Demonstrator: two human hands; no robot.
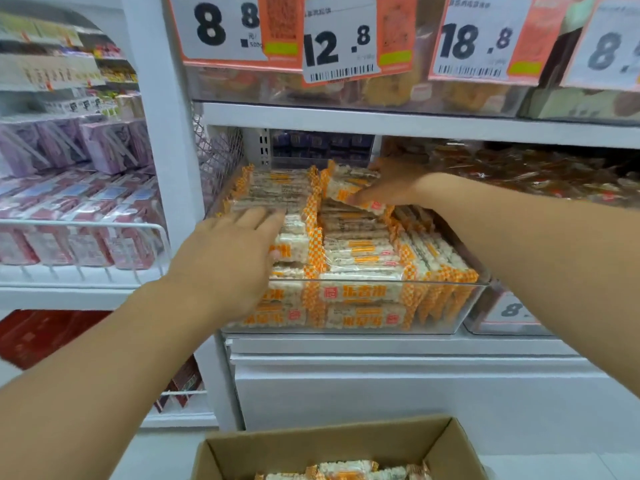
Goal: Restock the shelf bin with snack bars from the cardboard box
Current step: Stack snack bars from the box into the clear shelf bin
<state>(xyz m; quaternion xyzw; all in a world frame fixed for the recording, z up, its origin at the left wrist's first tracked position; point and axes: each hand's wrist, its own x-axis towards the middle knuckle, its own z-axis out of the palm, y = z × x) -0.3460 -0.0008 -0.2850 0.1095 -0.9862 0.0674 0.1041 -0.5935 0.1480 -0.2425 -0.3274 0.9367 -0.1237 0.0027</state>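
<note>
A clear bin (450, 306) sits on a white shelf (381, 344), packed with bars (360, 251) in white wrappers with orange checked ends. They lie in rows across the bin, and a few stand on edge along its right side.

The left hand (228, 258) reaches in over the bin's near left corner, palm down. Its fingers (256, 216) are straight and slightly spread, lying flat on the top bars of the left row; no bar is between them.

The right hand (391, 185) is at the far middle of the bin. It holds a small stack of bars (349, 188), tilted and raised just above the rows. The thumb lies along the stack's near edge and the other fingers curl over its far side, so the stack sits pinched between them, jutting left from the hand.

Near the bottom edge is an open box (346, 445) with more bars (346, 469) showing inside it, well apart from both hands.

Price tags (339, 39) hang from the shelf above. To the left, a wire basket (104, 226) holds pink and purple packs.
</note>
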